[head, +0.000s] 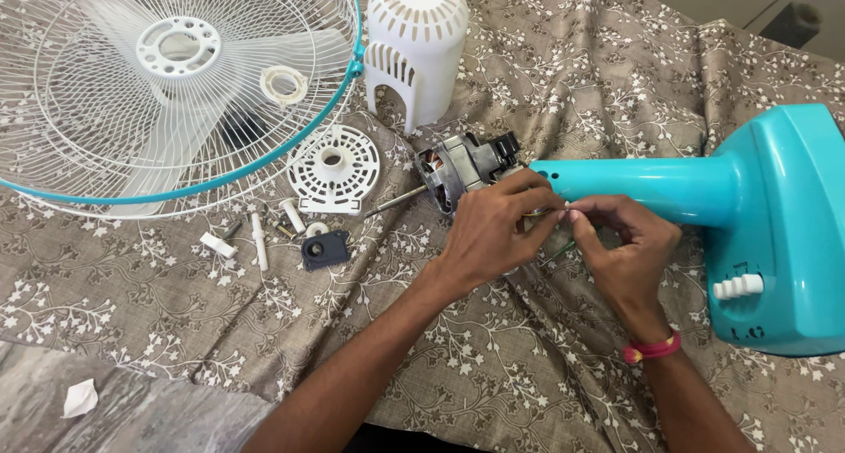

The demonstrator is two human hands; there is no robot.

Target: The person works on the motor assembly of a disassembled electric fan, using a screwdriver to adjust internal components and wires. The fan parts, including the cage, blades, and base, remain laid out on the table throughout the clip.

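bare forearms, red-pink band (652, 347) on right wrist

Wires (553, 250) mostly behind hands

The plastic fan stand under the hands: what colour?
Turquoise fan stand, with white knobs; head view.

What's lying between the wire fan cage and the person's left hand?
A round white plate, small white pegs and a dark block on the cloth, head view.
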